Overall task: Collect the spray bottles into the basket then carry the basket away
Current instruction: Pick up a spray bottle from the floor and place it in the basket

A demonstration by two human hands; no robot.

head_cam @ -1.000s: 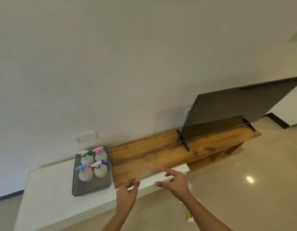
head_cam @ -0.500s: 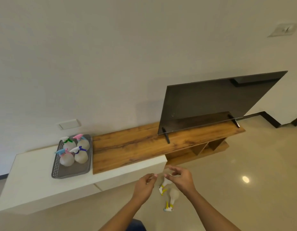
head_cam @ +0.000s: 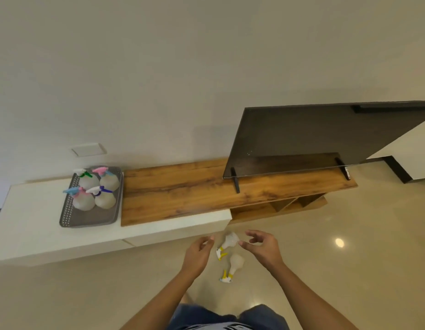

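A: Grey mesh basket (head_cam: 92, 220), at ten o'clock on white counter (head_cam: 35, 225). Contents: four spray bottles (head_cam: 95, 189), upright, triggers green, pink, blue-pink, purple.

B: Outstanding items?

A: Two yellow-trigger bottles on floor (head_cam: 349, 270) at centre, lying on their sides. Upper one (head_cam: 227, 245) between the two hands; lower one (head_cam: 233, 266) at six o'clock of it, just beside.

B: Hands?

A: Left hand (head_cam: 198, 254) and right hand (head_cam: 262, 247) both empty, fingers loosely curled and parted, hovering above the floor pair. No contact visible.

B: Change since last entry?

A: View tipped downward and drawn back; floor bottles, barely in view a second ago, now fully exposed. Hands lowered from counter edge toward them. Basket and its four unchanged.

B: Consequence?

A: Collection judged incomplete: two left to lift, then transfer to ten o'clock before carrying. Dark television (head_cam: 325, 136) on wooden shelf (head_cam: 182, 194), two o'clock, not involved.
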